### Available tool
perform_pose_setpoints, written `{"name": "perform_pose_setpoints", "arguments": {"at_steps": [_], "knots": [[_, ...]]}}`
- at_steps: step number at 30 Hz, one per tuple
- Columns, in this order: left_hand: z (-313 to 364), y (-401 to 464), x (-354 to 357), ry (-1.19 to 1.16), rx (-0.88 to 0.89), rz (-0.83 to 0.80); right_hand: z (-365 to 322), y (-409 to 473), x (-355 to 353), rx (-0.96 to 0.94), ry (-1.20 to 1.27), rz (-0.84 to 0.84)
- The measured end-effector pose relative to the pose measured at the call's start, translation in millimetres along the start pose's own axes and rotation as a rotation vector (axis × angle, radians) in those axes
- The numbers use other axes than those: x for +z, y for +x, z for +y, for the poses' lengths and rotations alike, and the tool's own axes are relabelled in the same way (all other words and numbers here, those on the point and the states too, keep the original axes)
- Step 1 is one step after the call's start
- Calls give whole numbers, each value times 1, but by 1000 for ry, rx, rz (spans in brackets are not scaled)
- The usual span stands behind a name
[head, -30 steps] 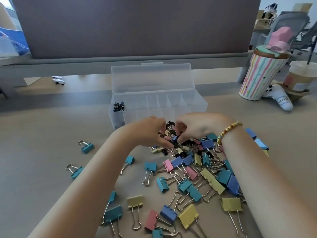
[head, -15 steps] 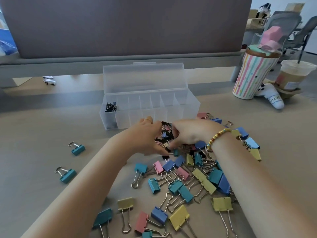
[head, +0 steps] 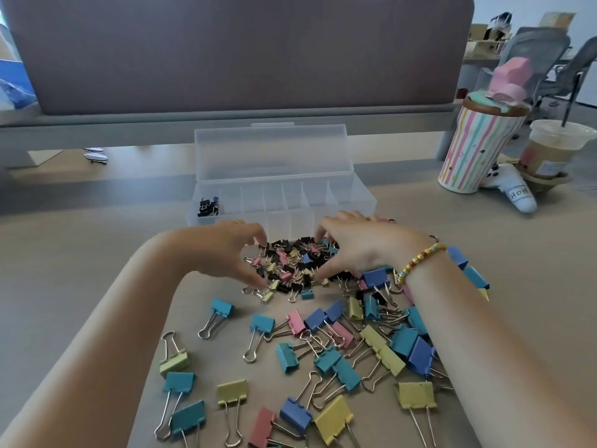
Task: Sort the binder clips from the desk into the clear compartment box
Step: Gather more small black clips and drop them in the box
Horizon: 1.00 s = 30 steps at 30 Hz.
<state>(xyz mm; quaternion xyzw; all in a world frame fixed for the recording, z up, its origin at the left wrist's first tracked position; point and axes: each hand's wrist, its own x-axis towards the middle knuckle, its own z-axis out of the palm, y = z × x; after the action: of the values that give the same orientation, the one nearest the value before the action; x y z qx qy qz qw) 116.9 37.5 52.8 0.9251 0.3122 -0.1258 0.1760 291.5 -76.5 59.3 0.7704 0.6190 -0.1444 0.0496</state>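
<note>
Grey-mauve desk partition (head: 239, 53) behind beige desk (head: 64, 286); mesh office chairs (head: 536, 56) far right.

Bright, even daylight enters from the upper right of the frame. Soft shadows lie under the forearms. Wide-angle bending curves the edges; the upper corners look soft and hazy.

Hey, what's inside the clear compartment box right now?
The clear compartment box, lid open, holds a few small black binder clips in its leftmost compartment. The other compartments look empty, though the hands cover part of the front wall.
</note>
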Motion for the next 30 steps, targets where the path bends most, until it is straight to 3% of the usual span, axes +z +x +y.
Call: {"name": "perform_pose_setpoints", "arguments": {"at_steps": [2,6,10,17,24,30], "knots": [[-6,-4,0,60,-9,-76,-9,1,2,-50,-33,-30],[-8,-3,7,128,23,-56,-22,6,13,-116,-51,-60],[-6,2,19,-65,70,-37,-27,8,21,-152,-16,-47],[-5,2,28,-204,148,152,-31,15,25,-154,78,-30],[-32,-12,21,-163,88,-52,-37,18,30,-165,38,-17],[-28,3,27,-146,89,119,-43,23,34,-149,35,43]]}}
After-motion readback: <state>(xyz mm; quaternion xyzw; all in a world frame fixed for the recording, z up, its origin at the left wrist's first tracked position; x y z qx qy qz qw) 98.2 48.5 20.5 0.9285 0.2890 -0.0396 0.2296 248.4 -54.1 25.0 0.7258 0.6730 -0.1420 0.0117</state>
